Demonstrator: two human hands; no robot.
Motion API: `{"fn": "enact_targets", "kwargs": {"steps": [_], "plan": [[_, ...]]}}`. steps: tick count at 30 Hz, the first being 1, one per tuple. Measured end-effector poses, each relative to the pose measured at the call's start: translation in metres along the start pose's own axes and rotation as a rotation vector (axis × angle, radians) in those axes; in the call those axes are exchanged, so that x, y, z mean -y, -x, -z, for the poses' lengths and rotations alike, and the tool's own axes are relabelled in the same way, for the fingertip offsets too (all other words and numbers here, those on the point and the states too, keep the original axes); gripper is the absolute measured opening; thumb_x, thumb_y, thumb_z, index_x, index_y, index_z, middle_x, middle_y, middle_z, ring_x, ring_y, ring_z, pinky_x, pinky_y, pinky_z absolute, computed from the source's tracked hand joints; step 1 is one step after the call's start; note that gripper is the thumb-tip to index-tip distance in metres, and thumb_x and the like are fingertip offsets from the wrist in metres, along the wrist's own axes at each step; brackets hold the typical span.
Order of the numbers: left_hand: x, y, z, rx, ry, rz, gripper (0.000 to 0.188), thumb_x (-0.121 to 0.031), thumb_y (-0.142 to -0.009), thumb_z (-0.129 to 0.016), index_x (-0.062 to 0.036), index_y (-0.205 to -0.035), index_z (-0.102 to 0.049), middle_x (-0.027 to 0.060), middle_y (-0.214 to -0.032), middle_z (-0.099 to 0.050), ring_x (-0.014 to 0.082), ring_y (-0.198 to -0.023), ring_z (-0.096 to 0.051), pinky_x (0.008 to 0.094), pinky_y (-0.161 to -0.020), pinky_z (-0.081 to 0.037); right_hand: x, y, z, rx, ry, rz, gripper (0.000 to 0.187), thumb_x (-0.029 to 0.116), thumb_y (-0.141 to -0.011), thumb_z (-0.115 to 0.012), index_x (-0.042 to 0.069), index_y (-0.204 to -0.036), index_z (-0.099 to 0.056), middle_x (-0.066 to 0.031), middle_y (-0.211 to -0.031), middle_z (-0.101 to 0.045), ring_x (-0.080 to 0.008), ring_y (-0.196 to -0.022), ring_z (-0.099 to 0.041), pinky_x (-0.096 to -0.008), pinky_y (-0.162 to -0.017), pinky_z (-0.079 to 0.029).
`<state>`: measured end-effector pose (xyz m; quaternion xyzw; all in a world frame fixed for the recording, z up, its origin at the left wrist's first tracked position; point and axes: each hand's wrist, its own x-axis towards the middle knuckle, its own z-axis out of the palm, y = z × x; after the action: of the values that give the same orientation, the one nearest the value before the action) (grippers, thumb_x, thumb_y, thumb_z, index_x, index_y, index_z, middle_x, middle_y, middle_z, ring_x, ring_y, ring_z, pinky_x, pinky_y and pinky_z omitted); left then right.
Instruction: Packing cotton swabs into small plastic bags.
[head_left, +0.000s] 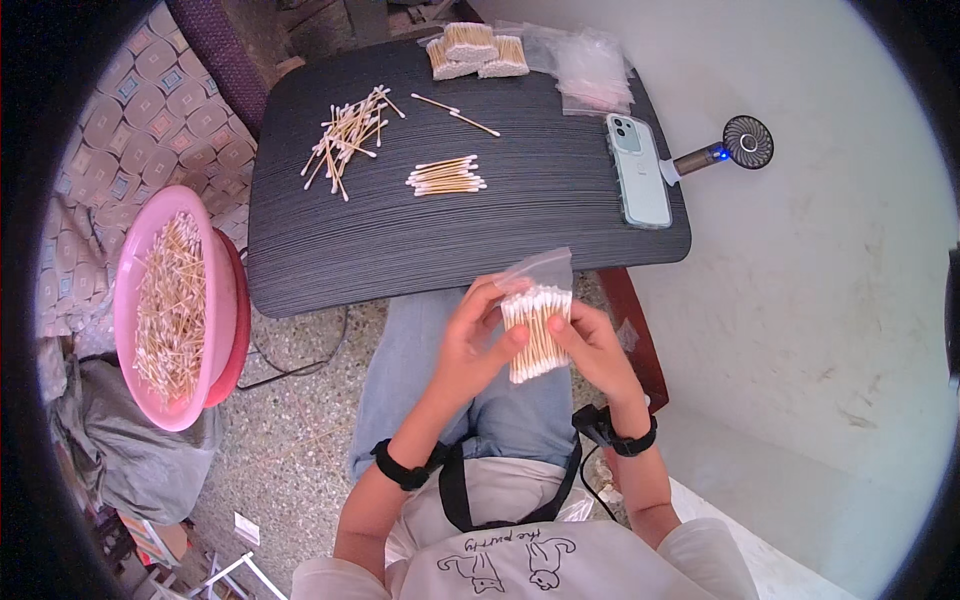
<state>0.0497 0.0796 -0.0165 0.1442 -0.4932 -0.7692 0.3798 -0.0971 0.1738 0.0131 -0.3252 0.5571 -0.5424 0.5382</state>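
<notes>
Between my two hands, above my lap, is a clear plastic bag of cotton swabs (pixel 537 335), its open-looking top flap pointing up and away from me. My left hand (pixel 478 335) grips the bag's left side, thumb across the front. On the right side my right hand (pixel 596 352) holds it the same way, thumb pressed on the swabs. Beyond them on the dark table lies a small neat stack of cotton swabs (pixel 447 176). A loose heap of cotton swabs (pixel 348 135) is spread farther left, and two single swabs (pixel 456 114) lie end to end nearby.
Several filled swab bags (pixel 470 47) are piled at the table's (pixel 330 255) far edge, beside empty clear bags (pixel 592 72). A phone (pixel 640 170) and a small fan (pixel 748 142) are at the right by the wall. A pink basin (pixel 128 330) full of swabs stands at the left.
</notes>
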Motion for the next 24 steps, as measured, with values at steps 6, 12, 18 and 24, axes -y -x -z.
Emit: {"fn": "enact_targets", "kwargs": {"steps": [6,12,18,24], "plan": [[0.0,0.0,0.0,0.008,-0.093,-0.078,0.034,-0.013,-0.083,-0.07,-0.001,-0.113,-0.06,0.0083,-0.118,-0.048,0.0189,-0.113,-0.048,0.0322,-0.097,-0.039,0.001,0.001,-0.003,0.069,-0.063,-0.071,0.032,0.025,-0.096,-0.057,0.0,-0.115,-0.058,-0.0007,-0.097,-0.063,-0.0045,-0.084,-0.057,-0.0208,-0.071,-0.047],[-0.005,-0.002,0.008,0.079,-0.214,-0.069,0.036,-0.026,-0.084,-0.07,-0.0023,-0.109,-0.059,0.014,-0.121,-0.052,0.022,-0.113,-0.05,0.0353,-0.096,-0.039,0.0,0.003,-0.005,0.105,-0.048,-0.045,0.032,0.024,-0.095,-0.058,0.001,-0.116,-0.057,0.0001,-0.098,-0.062,-0.0047,-0.086,-0.057,-0.0209,-0.073,-0.047],[-0.005,0.002,-0.004,-0.116,0.111,0.123,0.027,-0.018,-0.093,-0.058,-0.0027,-0.115,-0.053,0.0194,-0.128,-0.054,0.0217,-0.112,-0.055,0.0352,-0.097,-0.043,-0.005,-0.005,-0.015,0.037,0.292,0.237,0.03,0.02,-0.094,-0.058,0.001,-0.117,-0.056,-0.0031,-0.103,-0.06,-0.0086,-0.095,-0.056,-0.0251,-0.084,-0.045],[-0.005,0.005,-0.012,-0.153,-0.014,0.086,0.026,-0.012,-0.095,-0.054,0.0005,-0.118,-0.053,0.0187,-0.12,-0.06,0.0216,-0.113,-0.057,0.0348,-0.098,-0.043,-0.017,-0.007,-0.025,-0.128,-0.011,0.146,0.029,0.013,-0.091,-0.062,-0.001,-0.116,-0.058,-0.0042,-0.105,-0.062,-0.0094,-0.097,-0.056,-0.0254,-0.087,-0.043]]}}
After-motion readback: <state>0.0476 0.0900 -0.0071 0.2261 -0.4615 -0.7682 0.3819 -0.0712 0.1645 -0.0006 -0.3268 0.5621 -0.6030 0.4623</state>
